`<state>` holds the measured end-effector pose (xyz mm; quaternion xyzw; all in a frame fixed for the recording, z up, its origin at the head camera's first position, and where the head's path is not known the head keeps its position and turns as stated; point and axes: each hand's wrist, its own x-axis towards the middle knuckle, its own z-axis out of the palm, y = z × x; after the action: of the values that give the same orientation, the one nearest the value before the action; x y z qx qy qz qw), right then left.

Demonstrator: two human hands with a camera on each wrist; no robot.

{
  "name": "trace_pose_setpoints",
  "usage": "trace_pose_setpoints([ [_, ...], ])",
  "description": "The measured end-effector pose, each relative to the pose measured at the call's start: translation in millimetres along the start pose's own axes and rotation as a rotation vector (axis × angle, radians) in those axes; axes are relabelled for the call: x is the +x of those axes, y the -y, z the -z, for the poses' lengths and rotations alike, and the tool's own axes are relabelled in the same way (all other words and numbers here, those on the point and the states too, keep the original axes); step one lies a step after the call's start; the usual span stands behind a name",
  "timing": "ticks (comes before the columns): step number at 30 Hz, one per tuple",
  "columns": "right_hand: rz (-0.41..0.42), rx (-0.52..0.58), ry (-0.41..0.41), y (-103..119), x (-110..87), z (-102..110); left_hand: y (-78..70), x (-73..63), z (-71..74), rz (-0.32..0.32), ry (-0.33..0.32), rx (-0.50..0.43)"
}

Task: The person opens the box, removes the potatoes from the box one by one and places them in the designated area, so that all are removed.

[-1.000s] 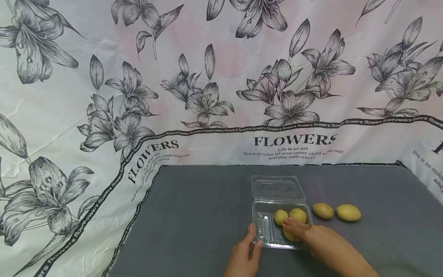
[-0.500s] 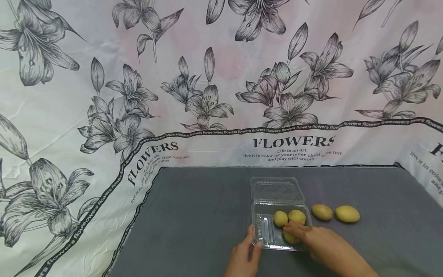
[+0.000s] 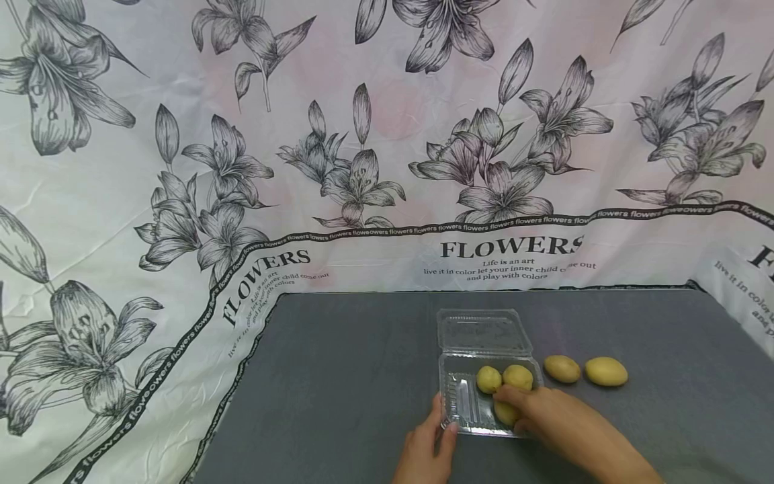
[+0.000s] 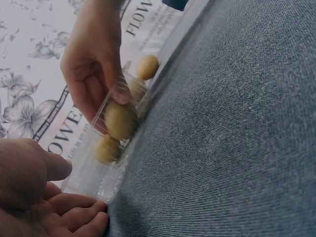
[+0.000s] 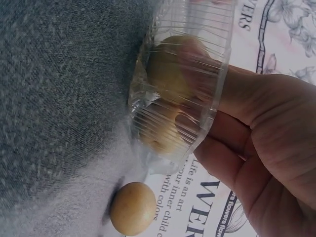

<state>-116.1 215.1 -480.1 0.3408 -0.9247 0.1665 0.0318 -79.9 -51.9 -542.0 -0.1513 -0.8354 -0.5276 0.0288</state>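
A clear plastic clamshell container (image 3: 464, 398) lies on the table with its lid (image 3: 484, 333) folded back. Three yellow potatoes sit in its right half: a small round one (image 3: 488, 380), a back one (image 3: 518, 378) and a front one (image 3: 505, 412). My right hand (image 3: 559, 420) reaches in from the right and holds the front potato, thumb on its near side, as the right wrist view shows through the clear wall. At the container's front left corner, my left hand (image 3: 424, 444) grips the rim between thumb and fingers. The right fingertips are partly hidden behind the potatoes.
Two more oval potatoes, one darker (image 3: 562, 369) and one brighter yellow (image 3: 607, 371), lie on the table right of the container. Grey cloth (image 3: 338, 390) covers the table. A flower-printed curtain (image 3: 363, 262) hangs along its back and left sides.
My right hand's fingers have drawn in closer around the front potato, and its thumb now shows lower beside it. My left hand keeps its place on the container. The view has shifted slightly.
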Motion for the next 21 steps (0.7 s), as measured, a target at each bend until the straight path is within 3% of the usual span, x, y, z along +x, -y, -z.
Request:
trace_pose_setpoints([
  [5,-0.045,0.002,0.001,2,0.4,0,29.0,0.9,-14.1,-0.091,-0.061,0.095],
  [8,-0.05,0.005,-0.001,2,0.3,0,21.7,0.6,-10.9,-0.061,-0.044,0.072],
  [15,-0.04,-0.004,0.003,1,0.5,0,-17.8,0.9,7.4,0.109,0.045,-0.038],
  [21,-0.001,-0.006,-0.02,1,0.9,-1,-24.7,2.1,10.2,0.153,0.068,-0.041],
])
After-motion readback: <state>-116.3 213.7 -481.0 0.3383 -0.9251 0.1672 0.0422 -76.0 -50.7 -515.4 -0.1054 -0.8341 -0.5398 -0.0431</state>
